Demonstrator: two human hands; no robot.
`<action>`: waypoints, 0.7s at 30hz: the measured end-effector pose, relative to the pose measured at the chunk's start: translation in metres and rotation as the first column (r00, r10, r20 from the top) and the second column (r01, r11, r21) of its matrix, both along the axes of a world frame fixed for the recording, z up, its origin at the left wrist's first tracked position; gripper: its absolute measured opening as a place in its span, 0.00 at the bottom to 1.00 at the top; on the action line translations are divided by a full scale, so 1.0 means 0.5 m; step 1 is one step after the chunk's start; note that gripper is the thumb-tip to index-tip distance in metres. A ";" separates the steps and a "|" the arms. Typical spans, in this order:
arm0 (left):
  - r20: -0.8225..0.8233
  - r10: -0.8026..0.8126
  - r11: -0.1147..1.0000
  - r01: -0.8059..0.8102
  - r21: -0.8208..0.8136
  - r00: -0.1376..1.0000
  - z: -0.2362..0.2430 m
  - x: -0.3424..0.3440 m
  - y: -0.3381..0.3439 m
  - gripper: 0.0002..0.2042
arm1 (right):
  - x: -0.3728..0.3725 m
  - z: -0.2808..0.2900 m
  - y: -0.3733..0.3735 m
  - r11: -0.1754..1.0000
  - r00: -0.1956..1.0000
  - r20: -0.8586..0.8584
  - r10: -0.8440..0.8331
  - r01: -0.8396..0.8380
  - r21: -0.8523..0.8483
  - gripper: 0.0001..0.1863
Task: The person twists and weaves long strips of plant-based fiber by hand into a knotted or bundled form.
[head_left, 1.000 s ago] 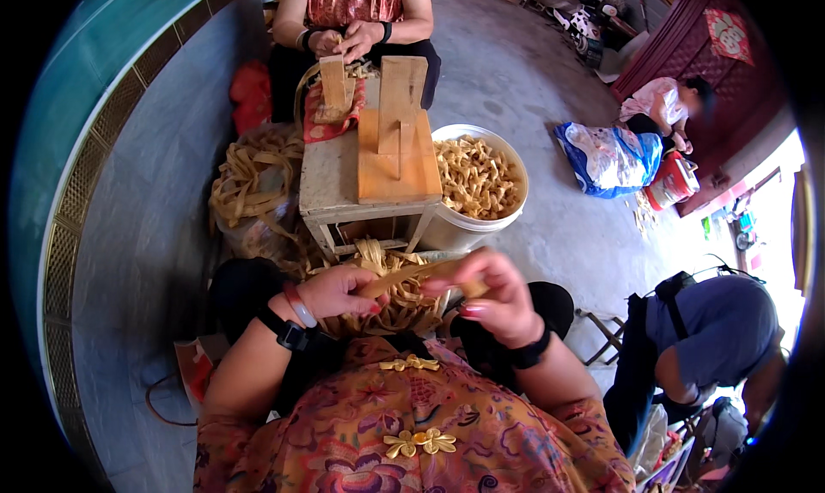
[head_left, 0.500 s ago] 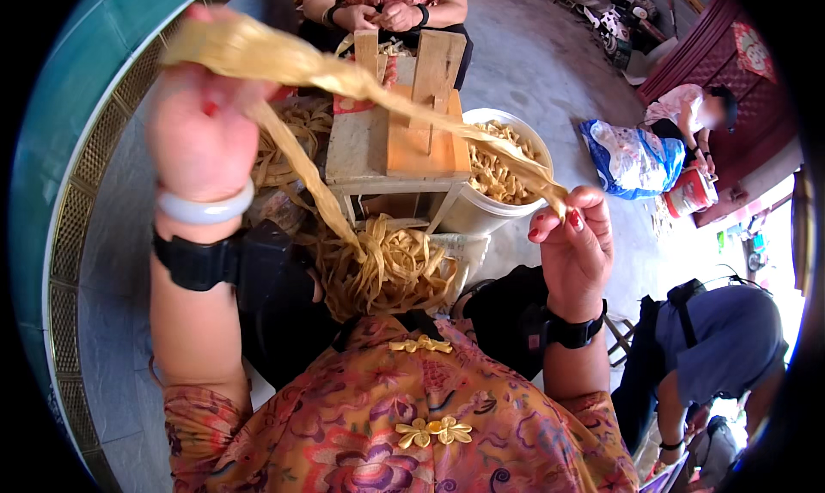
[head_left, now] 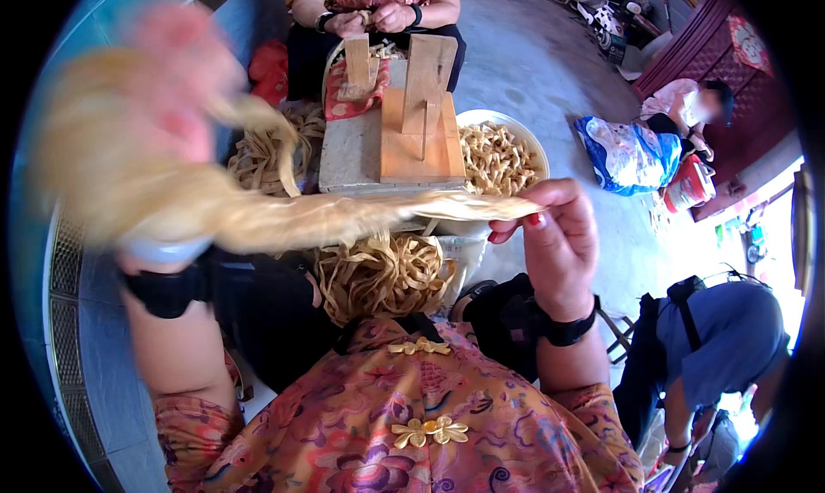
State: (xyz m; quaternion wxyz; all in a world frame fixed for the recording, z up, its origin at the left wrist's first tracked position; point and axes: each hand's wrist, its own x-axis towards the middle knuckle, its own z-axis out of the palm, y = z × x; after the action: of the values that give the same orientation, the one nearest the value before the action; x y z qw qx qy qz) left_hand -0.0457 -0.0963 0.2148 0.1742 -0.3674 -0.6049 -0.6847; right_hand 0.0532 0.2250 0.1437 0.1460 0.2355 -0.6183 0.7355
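A long pale-tan strip (head_left: 335, 218) stretches across the view, smeared by motion at its left part. My left hand (head_left: 176, 81) is raised at the upper left among that blurred material; its fingers are too smeared to read. My right hand (head_left: 550, 244), at centre right, has its fingers closed in a pinch on the strip's right end. Below the strip, between my knees, lies a tangled pile of similar strips (head_left: 382, 274). Beyond it stands a low table (head_left: 352, 162) bearing an orange board with an upright wooden post (head_left: 430, 63) and a smaller wooden block (head_left: 357, 63).
A white bucket of knotted pieces (head_left: 503, 158) and more loose strips (head_left: 266, 149) flank the table. A person (head_left: 374, 3) sits opposite, another (head_left: 675, 106) by a blue-white bag (head_left: 623, 154), and one in blue (head_left: 713, 338) bends close on my right.
From low at the centre, my left hand swept up and leftward, drawing the strip out long. My right hand rose slightly rightward, and the strip's middle has dropped since half a second ago.
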 end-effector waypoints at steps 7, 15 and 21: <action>0.443 -0.010 0.568 0.370 -0.735 0.896 -0.362 0.032 0.034 0.31 | -0.011 -0.115 0.009 0.448 0.834 -0.551 0.019 0.486 0.751 0.16; 0.711 -0.285 0.822 0.545 -0.163 0.643 -0.402 0.104 0.205 0.06 | -0.017 -0.159 -0.060 0.501 0.946 -0.307 -0.100 0.315 0.806 0.14; 0.838 -0.513 0.679 0.686 0.262 0.188 -0.397 0.081 0.177 0.06 | -0.011 -0.152 -0.050 0.428 0.886 -0.447 0.119 0.360 0.829 0.16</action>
State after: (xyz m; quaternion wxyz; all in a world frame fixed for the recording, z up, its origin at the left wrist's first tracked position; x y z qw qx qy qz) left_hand -0.0052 -0.0078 0.0164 -0.4704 -0.1888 -0.4660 -0.7252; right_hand 0.0479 0.1999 0.0678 0.1887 0.3898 -0.8772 0.2073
